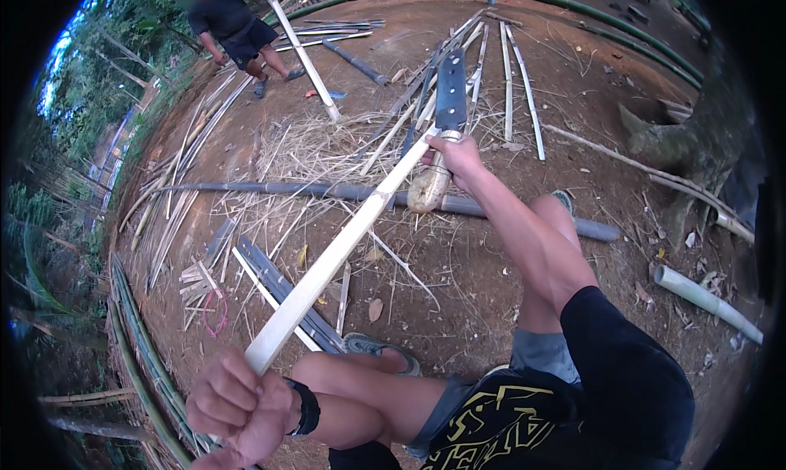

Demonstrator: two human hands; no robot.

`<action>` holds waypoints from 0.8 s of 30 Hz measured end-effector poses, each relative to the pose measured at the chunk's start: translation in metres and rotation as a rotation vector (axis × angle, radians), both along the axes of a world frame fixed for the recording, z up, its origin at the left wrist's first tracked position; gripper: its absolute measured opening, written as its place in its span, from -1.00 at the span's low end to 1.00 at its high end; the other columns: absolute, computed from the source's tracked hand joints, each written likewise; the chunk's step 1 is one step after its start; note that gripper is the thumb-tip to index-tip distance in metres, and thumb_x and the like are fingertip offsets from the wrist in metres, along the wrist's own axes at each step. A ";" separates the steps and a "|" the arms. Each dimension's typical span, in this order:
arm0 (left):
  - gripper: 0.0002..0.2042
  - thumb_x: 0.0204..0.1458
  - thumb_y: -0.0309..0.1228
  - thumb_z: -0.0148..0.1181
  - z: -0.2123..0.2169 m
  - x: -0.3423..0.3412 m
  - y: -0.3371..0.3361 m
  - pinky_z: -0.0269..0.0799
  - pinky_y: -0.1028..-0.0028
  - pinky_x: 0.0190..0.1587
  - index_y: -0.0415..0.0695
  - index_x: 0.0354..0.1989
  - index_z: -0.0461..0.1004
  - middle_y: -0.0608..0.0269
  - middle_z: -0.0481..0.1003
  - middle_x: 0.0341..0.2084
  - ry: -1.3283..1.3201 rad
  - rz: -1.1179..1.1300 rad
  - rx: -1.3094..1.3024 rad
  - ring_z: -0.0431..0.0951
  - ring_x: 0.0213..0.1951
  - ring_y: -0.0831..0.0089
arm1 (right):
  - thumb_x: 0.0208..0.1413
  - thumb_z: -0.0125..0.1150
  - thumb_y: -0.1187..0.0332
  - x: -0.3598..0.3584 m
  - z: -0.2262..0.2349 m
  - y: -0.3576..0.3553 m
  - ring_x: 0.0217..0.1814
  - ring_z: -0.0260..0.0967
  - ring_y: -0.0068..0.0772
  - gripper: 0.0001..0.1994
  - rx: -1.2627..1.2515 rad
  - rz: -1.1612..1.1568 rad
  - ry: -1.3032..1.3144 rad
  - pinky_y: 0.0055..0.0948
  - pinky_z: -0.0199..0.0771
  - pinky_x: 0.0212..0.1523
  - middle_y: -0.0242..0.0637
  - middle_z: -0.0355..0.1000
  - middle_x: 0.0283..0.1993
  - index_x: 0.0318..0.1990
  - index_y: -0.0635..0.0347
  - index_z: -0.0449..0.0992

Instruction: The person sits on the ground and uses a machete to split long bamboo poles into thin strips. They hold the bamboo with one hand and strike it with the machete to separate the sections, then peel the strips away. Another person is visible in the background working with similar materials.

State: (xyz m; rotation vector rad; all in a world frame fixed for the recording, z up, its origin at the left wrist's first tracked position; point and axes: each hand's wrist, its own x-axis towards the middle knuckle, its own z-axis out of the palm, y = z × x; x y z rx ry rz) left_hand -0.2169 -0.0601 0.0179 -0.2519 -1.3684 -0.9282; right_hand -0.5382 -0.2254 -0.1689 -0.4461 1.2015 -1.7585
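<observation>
My left hand (233, 400) is closed round the near end of a long pale bamboo strip (332, 261). The strip slants up and away to the right, its far end reaching my right hand (460, 160). That hand grips a machete (451, 93) by its light wooden handle, with my fingers also against the strip. The dark, broad blade, marked by a few pale spots, points away from me, and the handle's rounded butt hangs toward me. My fingers hide part of the handle and where the blade meets the strip.
A dark bamboo pole (327, 191) lies across the ground before me, among shavings (307, 146). Split pieces (282, 286) rest by my foot. A person (232, 24) at the far left is beside an upright strip (299, 48). A tree trunk (696, 142) stands right.
</observation>
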 end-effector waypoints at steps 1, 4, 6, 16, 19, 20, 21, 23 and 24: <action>-0.45 0.19 0.10 -0.12 -0.008 -0.014 -0.010 0.07 0.51 -0.52 0.02 -0.76 0.11 0.45 0.08 -0.86 -0.002 -0.005 0.024 0.05 -0.78 0.59 | 0.01 0.22 0.58 -0.009 0.002 0.002 -0.45 0.52 -0.35 -0.81 0.044 -0.012 0.135 -0.44 0.59 -0.45 -0.11 0.51 -0.37 -0.20 0.44 0.43; -0.46 0.27 0.00 -0.32 -0.041 -0.040 -0.045 0.04 0.46 -0.48 0.04 -0.78 0.06 0.46 0.03 -0.86 -0.019 0.036 0.162 -0.02 -0.75 0.57 | 0.07 0.26 0.41 -0.013 -0.004 0.023 -0.49 0.51 -0.43 -0.70 0.197 0.077 0.636 -0.44 0.53 -0.48 -0.13 0.51 -0.42 -0.11 0.40 0.39; -0.46 0.29 -0.03 -0.38 -0.052 -0.041 -0.054 0.03 0.44 -0.46 0.05 -0.78 0.04 0.45 0.02 -0.86 0.023 0.068 0.259 -0.02 -0.74 0.56 | 0.12 0.24 0.23 0.003 0.013 0.060 -0.57 0.40 -0.53 -0.65 0.183 0.212 0.978 -0.44 0.44 -0.55 -0.33 0.42 -0.55 -0.12 0.37 0.42; -0.55 0.24 -0.20 -0.36 -0.069 -0.054 -0.075 0.10 0.44 -0.54 0.03 -0.77 0.01 0.39 0.01 -0.88 0.322 0.217 0.504 -0.05 -0.79 0.53 | 0.10 0.17 0.16 0.052 0.055 0.153 -0.47 0.47 0.06 -0.70 -0.043 0.555 1.295 -0.08 0.47 -0.39 -0.03 0.43 -0.54 -0.32 0.28 0.40; -0.56 0.23 -0.22 -0.35 -0.088 -0.047 -0.091 0.08 0.48 -0.55 0.05 -0.77 0.00 0.40 -0.02 -0.89 0.301 0.315 0.559 -0.05 -0.79 0.54 | 0.10 0.16 0.19 0.051 0.049 0.138 -0.48 0.48 0.07 -0.71 0.035 0.583 1.322 -0.09 0.50 -0.40 0.03 0.44 -0.56 -0.35 0.30 0.40; -0.56 0.23 -0.22 -0.35 -0.086 -0.047 -0.093 0.07 0.48 -0.56 0.05 -0.77 0.00 0.40 -0.03 -0.89 0.306 0.333 0.570 -0.06 -0.79 0.55 | 0.10 0.17 0.19 0.058 0.056 0.140 -0.48 0.48 0.08 -0.70 0.008 0.579 1.382 -0.08 0.50 -0.40 0.05 0.45 -0.56 -0.33 0.31 0.41; -0.57 0.22 -0.23 -0.35 -0.081 -0.045 -0.089 0.04 0.49 -0.57 0.06 -0.77 -0.01 0.41 -0.05 -0.90 0.362 0.334 0.578 -0.07 -0.80 0.55 | 0.09 0.16 0.20 0.063 0.070 0.147 -0.47 0.48 0.11 -0.70 -0.010 0.584 1.435 -0.07 0.51 -0.39 0.04 0.45 -0.56 -0.32 0.32 0.41; -0.57 0.22 -0.23 -0.36 -0.069 -0.038 -0.079 0.02 0.50 -0.58 0.06 -0.76 -0.02 0.41 -0.06 -0.90 0.325 0.264 0.502 -0.09 -0.80 0.55 | 0.09 0.16 0.19 0.060 0.063 0.143 -0.48 0.48 0.11 -0.70 -0.059 0.560 1.438 -0.07 0.51 -0.40 0.03 0.45 -0.57 -0.32 0.32 0.40; -0.58 0.22 -0.23 -0.36 -0.066 -0.035 -0.077 0.00 0.50 -0.59 0.06 -0.76 -0.02 0.41 -0.06 -0.90 0.306 0.230 0.465 -0.10 -0.79 0.55 | 0.08 0.16 0.19 0.056 0.058 0.138 -0.48 0.48 0.11 -0.70 -0.084 0.549 1.439 -0.06 0.51 -0.40 0.02 0.45 -0.57 -0.31 0.32 0.40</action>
